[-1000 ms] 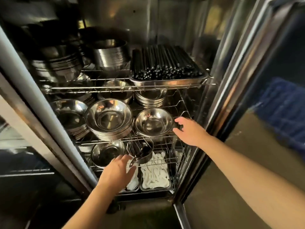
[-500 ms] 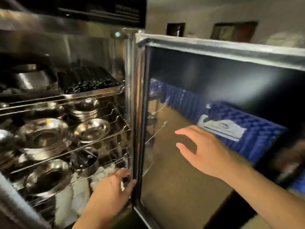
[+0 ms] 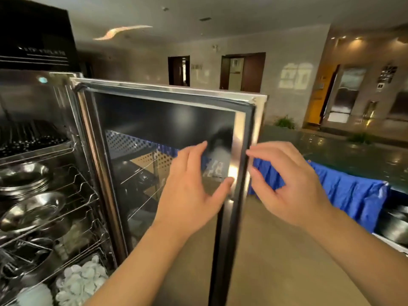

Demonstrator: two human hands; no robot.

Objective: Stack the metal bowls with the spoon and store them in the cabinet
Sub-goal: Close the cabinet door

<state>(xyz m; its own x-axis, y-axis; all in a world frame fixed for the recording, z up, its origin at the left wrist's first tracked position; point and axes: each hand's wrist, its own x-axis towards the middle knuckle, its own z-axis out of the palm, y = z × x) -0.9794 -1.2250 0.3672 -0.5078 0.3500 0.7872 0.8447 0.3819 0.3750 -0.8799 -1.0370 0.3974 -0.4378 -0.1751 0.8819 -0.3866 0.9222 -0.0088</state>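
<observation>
The cabinet (image 3: 72,111) stands open at the left, with stacks of metal bowls (image 3: 24,175) and one tilted bowl (image 3: 33,210) on its wire shelves. White spoons (image 3: 81,281) lie in a tray at the bottom. The glass door (image 3: 167,120) swings out toward me. My left hand (image 3: 194,188) lies spread against the door's inner glass near its free edge, holding nothing. My right hand (image 3: 287,184) hovers just past that edge, fingers curled with the tips at the door frame, also empty.
A tray of black chopsticks (image 3: 28,138) sits on the upper shelf. A table draped in blue cloth (image 3: 353,195) stands to the right behind the door, with dark ware (image 3: 397,226) at the frame's edge. Tan floor lies below the door.
The view has swung right and up, off the shelves. My left hand left the lower shelf and now rests on the door glass. My right hand moved out to the door's free edge.
</observation>
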